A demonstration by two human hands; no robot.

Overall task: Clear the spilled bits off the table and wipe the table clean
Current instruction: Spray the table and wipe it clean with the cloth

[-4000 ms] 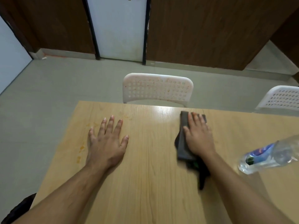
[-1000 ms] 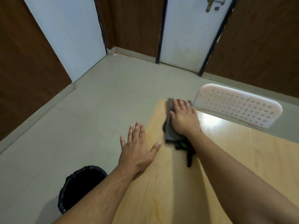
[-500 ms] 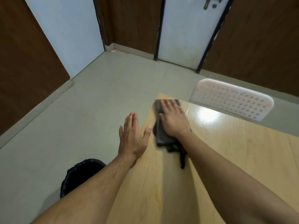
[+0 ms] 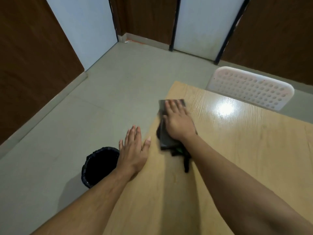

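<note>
Pressing my flat right hand (image 4: 177, 122) on the dark cloth (image 4: 166, 138) at the table (image 4: 237, 150) edge, my open left hand (image 4: 133, 150) is cupping at eight o'clock above the bin (image 4: 100, 165); no bits are showing, so I'm judging this nearly finished.

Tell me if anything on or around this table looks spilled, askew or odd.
No spill shows on the table. The dark cloth under the right hand overhangs the table's left edge. The left hand is held open just off that edge, above the black bin. The white chair back looks speckled with reddish marks.
</note>
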